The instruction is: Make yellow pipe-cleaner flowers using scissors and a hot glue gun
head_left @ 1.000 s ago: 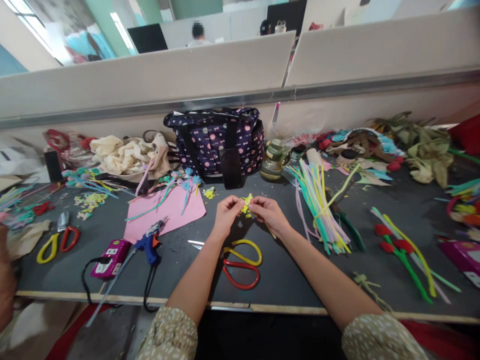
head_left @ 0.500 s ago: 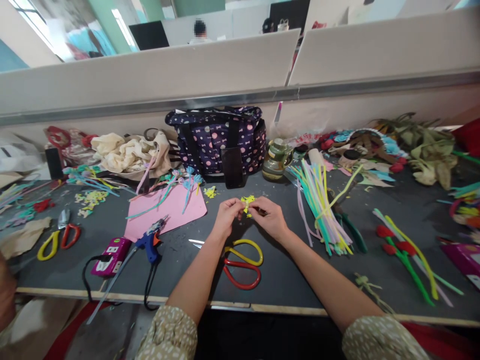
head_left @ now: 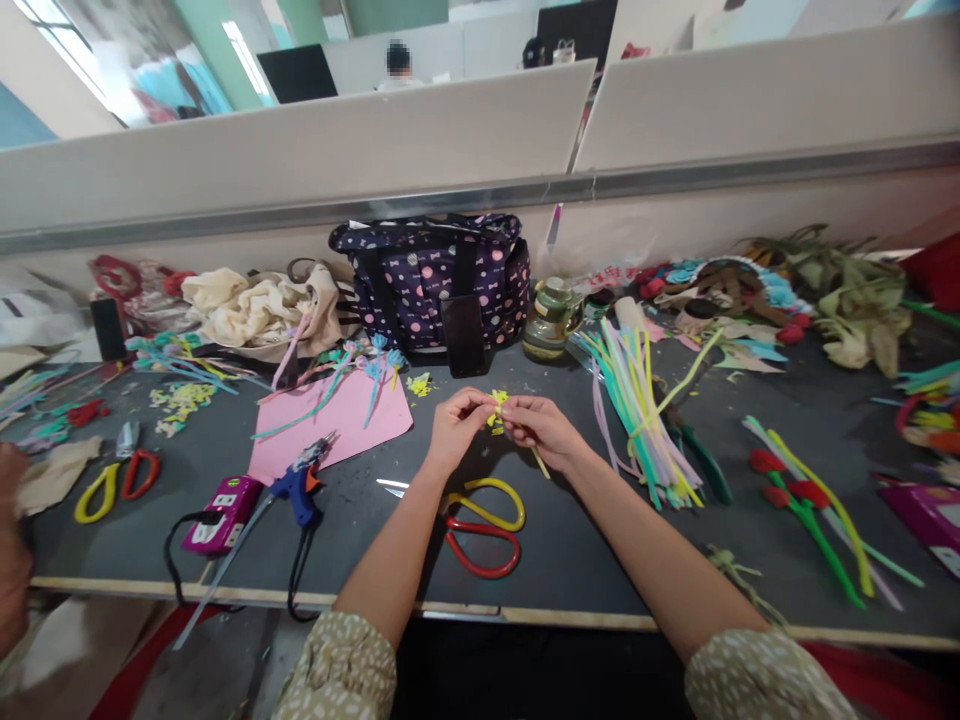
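My left hand and my right hand meet fingertip to fingertip above the dark table, both closed in a pinch on a thin yellow pipe cleaner. One end of it sticks out below my right palm; the part between the fingertips is mostly hidden. Small yellow snippets lie right around the fingertips. Under my left forearm rest scissors with one yellow and one red handle loop, their blade tips pointing left.
A bundle of pastel pipe cleaners lies to the right beside green-handled pliers. A glue gun and a purple power strip are at left, near pink foam sheet. A phone leans on a patterned bag.
My right hand has turned slightly, and the yellow pipe cleaner's end now shows below it. At the far left edge, another person's hand has moved up onto the table.
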### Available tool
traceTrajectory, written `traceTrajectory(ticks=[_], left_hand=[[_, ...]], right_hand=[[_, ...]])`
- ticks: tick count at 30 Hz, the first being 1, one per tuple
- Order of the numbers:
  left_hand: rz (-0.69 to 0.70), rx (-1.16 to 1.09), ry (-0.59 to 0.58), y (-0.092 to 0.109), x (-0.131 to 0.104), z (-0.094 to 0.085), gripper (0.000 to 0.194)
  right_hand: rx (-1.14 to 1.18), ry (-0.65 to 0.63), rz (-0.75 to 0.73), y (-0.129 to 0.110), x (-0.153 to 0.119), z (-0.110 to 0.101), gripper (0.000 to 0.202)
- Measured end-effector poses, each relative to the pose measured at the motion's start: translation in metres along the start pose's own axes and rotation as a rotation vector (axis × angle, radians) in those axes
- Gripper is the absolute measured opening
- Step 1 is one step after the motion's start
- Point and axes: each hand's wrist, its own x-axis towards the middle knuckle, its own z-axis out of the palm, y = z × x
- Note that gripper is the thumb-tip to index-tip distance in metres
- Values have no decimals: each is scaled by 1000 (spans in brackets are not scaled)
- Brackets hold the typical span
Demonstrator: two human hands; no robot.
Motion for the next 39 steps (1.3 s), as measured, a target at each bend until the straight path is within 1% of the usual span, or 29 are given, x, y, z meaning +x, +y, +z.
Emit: traceTrajectory(ticks=[7,14,18,21,26,29,32,36,39], left_hand=[[-28,1,33,-4,-2,2,20],[-85,-12,86,-2,-3,5,25],[-78,-3,108,-2,-4,6,24],[-57,12,101,-3,-4,6,23],[-36,10,106,-2,-4,6,20],[-21,26,115,0,-5,7,19],[-14,54,112,3,-6,8,20],[-23,51,107,4,-6,8,19],[-30,57,104,3,-6,8,21]], right_hand=[[-56,36,-188,7,-1,7,25],[-161,133,-290,16,0,9,26],[-182,155,-284,16,-1,12,28],[-120,144,-235,15,-1,13,29],[55,72,-86,11,0,12,27],[91,28,-49,9,0,11,26],[70,26,-80,8,0,10,26],[8,74,-170,10,-1,13,25],[-93,124,-249,11,-2,14,25]])
